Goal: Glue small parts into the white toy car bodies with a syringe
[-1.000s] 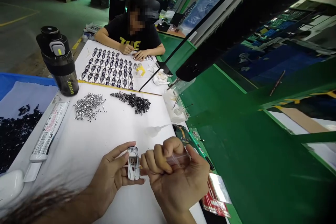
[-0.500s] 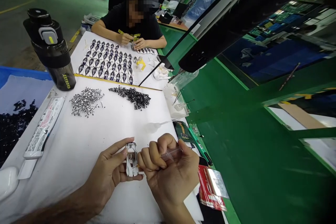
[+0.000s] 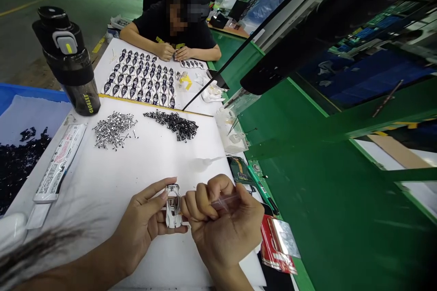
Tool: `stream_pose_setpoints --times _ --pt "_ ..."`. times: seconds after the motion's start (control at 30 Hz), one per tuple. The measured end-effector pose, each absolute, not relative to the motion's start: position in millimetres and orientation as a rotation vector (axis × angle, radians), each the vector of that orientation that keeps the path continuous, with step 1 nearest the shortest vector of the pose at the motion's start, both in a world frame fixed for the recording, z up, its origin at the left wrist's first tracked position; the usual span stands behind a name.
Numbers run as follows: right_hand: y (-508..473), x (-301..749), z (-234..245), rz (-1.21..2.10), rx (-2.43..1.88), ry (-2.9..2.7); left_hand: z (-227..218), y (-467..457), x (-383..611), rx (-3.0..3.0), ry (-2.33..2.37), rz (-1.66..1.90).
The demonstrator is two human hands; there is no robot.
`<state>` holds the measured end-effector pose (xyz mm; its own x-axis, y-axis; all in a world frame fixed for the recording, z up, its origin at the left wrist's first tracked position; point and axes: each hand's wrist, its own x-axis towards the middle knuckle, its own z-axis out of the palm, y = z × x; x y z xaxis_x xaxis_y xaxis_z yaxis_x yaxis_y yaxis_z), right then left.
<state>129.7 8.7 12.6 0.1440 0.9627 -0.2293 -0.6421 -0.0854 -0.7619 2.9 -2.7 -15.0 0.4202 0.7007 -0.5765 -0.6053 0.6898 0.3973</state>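
Observation:
My left hand (image 3: 143, 223) holds a small white toy car body (image 3: 173, 209) upright between its thumb and fingers, its window openings facing me. Pressed close to the car's right side, my right hand (image 3: 223, 223) is curled round a clear plastic piece (image 3: 226, 202) with a cross-like line on it. What kind of thing that is, I cannot tell, as the fingers cover most of it. Ahead on the white table (image 3: 136, 173) lie a heap of small silver pins (image 3: 114, 131) and a heap of small black parts (image 3: 180, 125).
A dark drinking bottle (image 3: 73, 68), a white tube (image 3: 61, 163) and a blue-rimmed bin (image 3: 30, 88) of black parts stand left. Opposite, a co-worker (image 3: 177, 22) leans over rows of small car bodies (image 3: 139, 79). A red packet (image 3: 276, 245) and green cutter (image 3: 262, 188) lie right.
My hands keep the same hold on the car body and the clear piece. The view has shifted slightly. Across the table, the co-worker's hands have changed position, and dark blurred strands appear at lower left.

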Motion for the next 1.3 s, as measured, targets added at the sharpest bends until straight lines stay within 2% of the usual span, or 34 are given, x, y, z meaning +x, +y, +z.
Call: stream_pose_setpoints --times 1.3 --pt "6.5 131.8 11.3 1.430 -0.860 -0.452 -15.8 -1.1 4.3 0.094 0.812 0.845"
